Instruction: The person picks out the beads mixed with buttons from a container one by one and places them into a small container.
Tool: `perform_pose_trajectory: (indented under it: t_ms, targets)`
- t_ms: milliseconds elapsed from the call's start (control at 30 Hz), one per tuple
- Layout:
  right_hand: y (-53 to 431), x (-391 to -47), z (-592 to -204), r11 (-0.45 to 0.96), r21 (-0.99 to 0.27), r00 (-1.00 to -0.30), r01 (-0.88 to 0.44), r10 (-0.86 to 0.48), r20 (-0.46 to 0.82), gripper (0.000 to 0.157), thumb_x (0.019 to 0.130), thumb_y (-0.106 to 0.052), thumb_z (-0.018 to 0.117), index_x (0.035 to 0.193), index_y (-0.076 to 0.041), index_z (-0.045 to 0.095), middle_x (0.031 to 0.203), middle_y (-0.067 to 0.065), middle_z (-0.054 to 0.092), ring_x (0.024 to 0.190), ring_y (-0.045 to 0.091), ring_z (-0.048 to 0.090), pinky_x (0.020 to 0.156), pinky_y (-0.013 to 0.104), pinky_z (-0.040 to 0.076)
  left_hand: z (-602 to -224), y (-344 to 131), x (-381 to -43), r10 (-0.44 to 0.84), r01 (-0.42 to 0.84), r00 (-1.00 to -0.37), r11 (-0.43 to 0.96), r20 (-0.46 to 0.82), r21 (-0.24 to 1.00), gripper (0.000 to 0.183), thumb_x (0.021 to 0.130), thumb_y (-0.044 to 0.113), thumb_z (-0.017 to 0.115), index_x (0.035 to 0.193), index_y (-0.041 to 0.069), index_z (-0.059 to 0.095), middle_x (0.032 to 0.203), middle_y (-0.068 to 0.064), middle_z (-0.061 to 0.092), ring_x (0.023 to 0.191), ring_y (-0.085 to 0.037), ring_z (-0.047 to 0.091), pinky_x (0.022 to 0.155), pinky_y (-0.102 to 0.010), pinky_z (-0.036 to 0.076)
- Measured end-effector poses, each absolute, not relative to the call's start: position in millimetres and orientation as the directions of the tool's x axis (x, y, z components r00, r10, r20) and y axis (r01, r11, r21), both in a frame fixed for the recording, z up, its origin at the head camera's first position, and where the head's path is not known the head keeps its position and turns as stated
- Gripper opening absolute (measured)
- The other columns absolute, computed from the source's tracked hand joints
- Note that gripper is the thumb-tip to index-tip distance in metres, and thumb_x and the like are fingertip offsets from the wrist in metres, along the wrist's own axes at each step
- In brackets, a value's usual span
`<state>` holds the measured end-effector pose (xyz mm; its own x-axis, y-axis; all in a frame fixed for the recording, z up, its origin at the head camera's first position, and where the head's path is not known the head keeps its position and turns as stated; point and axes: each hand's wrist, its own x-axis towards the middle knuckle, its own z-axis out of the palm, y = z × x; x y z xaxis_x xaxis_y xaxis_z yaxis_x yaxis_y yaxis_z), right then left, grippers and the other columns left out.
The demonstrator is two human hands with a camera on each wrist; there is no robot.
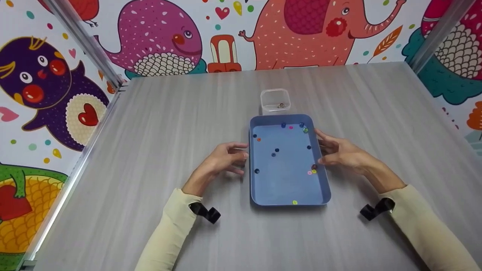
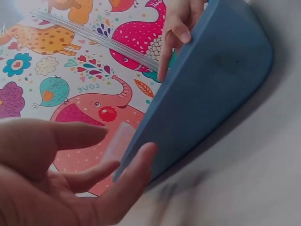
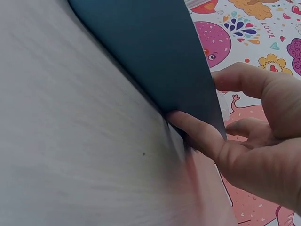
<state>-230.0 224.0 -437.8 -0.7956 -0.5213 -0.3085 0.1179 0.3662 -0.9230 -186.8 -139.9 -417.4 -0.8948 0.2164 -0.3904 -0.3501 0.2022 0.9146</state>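
A blue rectangular tray lies on the table with small round beads inside. Several are dark, like the dark bead near its middle; others are pink, orange, green and yellow, such as the yellow bead at the near end. Left of the tray, my left hand has its fingers spread and loosely bent close to the wall, holding nothing. On the other side, my right hand touches the tray's right wall with its fingertips. In the right wrist view one finger lies at the tray's lower edge.
Behind the tray stands a small clear plastic box with a few tiny pieces in it. The grey wood-grain table meets cartoon-printed panels at the back and sides. Metal posts rise at the rear corners.
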Motion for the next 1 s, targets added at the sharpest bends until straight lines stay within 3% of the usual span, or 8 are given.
perform_pose_trajectory:
  t_ms: [167, 367, 600, 867, 1000]
  targets:
    - [225, -229, -438, 0.375, -0.919, -0.798, 0.120, -0.515, -0.314, 0.099, 0.089, -0.004, 0.071, 0.162, -0.022, 0.006, 0.165, 0.027, 0.013, 0.151, 0.046, 0.021, 0.103, 0.028, 0.054, -413, -137, -186, 0.179, -0.300, -0.921, 0.235, -0.345, 0.924, 0.043, 0.096, 0.006, 0.064, 0.139, 0.001, 0.056, 0.130, -0.022, 0.062, 0.108, -0.027, 0.066, 0.062, -0.026, 0.064]
    - [226, -229, -439, 0.345, -0.929, -0.799, 0.134, -0.516, -0.307, 0.099, 0.088, -0.002, 0.071, 0.162, -0.022, 0.009, 0.165, 0.027, 0.016, 0.150, 0.044, 0.024, 0.090, 0.017, 0.055, -404, -130, -187, 0.126, -0.285, -0.936, 0.274, -0.328, 0.918, 0.038, 0.097, 0.011, 0.064, 0.134, 0.001, 0.061, 0.125, -0.018, 0.066, 0.098, -0.023, 0.069, 0.060, -0.025, 0.063]
    - [228, -229, -441, 0.341, -0.930, -0.800, 0.138, -0.516, -0.307, 0.099, 0.088, -0.001, 0.070, 0.162, -0.022, 0.008, 0.164, 0.029, 0.015, 0.150, 0.045, 0.023, 0.081, 0.017, 0.053, -400, -112, -202, 0.108, -0.304, -0.928, 0.328, -0.356, 0.894, 0.037, 0.098, 0.013, 0.065, 0.132, 0.000, 0.060, 0.120, -0.021, 0.070, 0.082, -0.018, 0.070, 0.060, -0.025, 0.063]
    - [226, -231, -442, 0.372, -0.920, -0.803, 0.123, -0.507, -0.313, 0.099, 0.088, -0.004, 0.071, 0.162, -0.024, 0.008, 0.165, 0.028, 0.014, 0.150, 0.046, 0.024, 0.077, 0.018, 0.051, -393, -101, -213, 0.136, -0.304, -0.927, 0.270, -0.348, 0.914, 0.040, 0.096, 0.013, 0.067, 0.132, -0.003, 0.059, 0.124, -0.023, 0.068, 0.103, -0.034, 0.072, 0.064, -0.027, 0.065]
    - [225, -231, -442, 0.367, -0.922, -0.803, 0.125, -0.508, -0.312, 0.098, 0.088, -0.004, 0.071, 0.162, -0.023, 0.009, 0.164, 0.029, 0.015, 0.150, 0.046, 0.024, 0.072, 0.019, 0.049, -395, -99, -214, 0.134, -0.310, -0.927, 0.255, -0.351, 0.916, 0.042, 0.096, 0.013, 0.068, 0.134, -0.002, 0.058, 0.124, -0.021, 0.069, 0.109, -0.036, 0.070, 0.066, -0.028, 0.065]
